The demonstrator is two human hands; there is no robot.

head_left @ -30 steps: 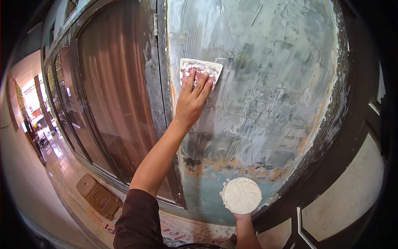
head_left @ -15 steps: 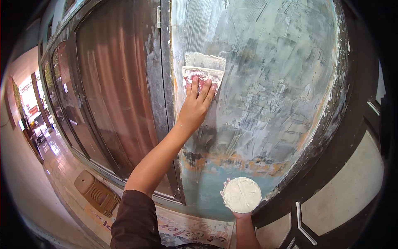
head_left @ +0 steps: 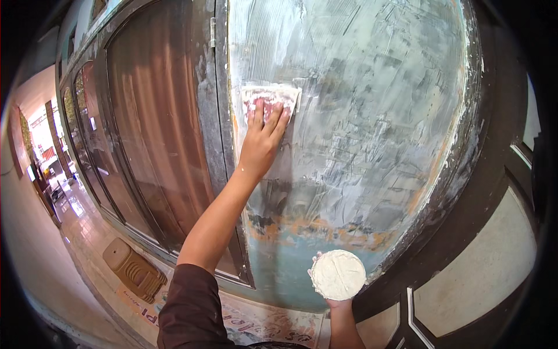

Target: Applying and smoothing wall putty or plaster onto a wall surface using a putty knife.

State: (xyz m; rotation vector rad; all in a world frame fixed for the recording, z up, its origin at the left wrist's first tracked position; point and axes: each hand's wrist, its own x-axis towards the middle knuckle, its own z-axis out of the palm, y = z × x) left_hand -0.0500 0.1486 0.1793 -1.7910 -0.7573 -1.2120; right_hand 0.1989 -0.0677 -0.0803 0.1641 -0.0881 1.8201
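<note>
My left hand presses a wide red putty spreader against the wall panel, its fingers spread over the tool's face. White putty coats the spreader's upper edge. Under it, the blue-grey wall carries streaky, uneven putty, with a thin smear beside the tool's upper right corner. Lower down, to the right, my right hand holds up a round container of putty from beneath. Creamy putty fills it to the top and spills over the rim, hiding the container's sides. A few fingertips show at its left edge.
Left of the panel stands a dark wooden frame with brown-curtained glass. Stacked brown plastic stools sit on the tiled floor, near a printed sheet along the wall's foot. A dark door with pale panels is at the right.
My left hand has pushed the spreader slightly upward on the wall, and the thick putty band above its edge no longer shows. The view has shifted a little. My right hand stays nearly still.
</note>
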